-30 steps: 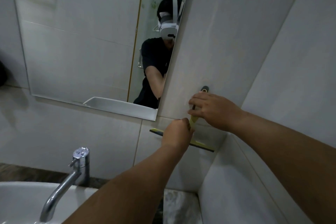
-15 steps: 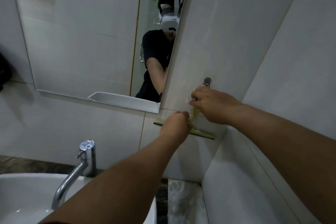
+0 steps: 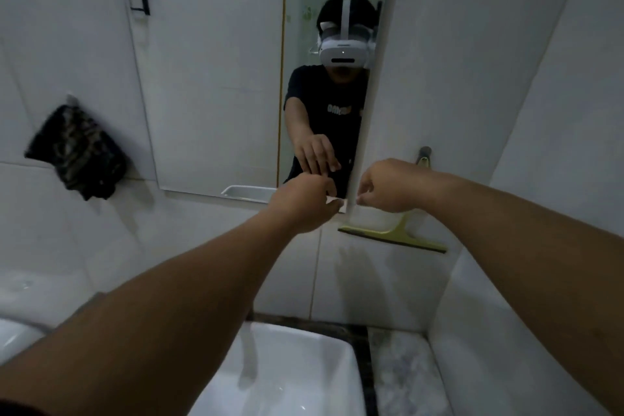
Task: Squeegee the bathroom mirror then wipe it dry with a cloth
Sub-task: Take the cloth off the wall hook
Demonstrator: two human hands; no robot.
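- My left hand [image 3: 305, 203] reaches to the mirror [image 3: 216, 78] corner; fingers curled, grip unclear
- My right hand [image 3: 388, 186] opposite; fingers pinched, contents indiscernible
- Squeegee [image 3: 395, 233] hangs below

Yellow-green squeegee [image 3: 393, 233], dark camouflage-patterned cloth [image 3: 79, 152], white sink [image 3: 304, 365], white tiles [image 3: 472, 44].

One mirror [image 3: 216, 78], one squeegee [image 3: 395, 235], one dark cloth [image 3: 77, 152], one sink [image 3: 287, 371], two hands [image 3: 304, 203].

Your arms reach forward, your left hand [image 3: 305, 203] and right hand [image 3: 388, 186] close together, fingers curled, nearly touching.
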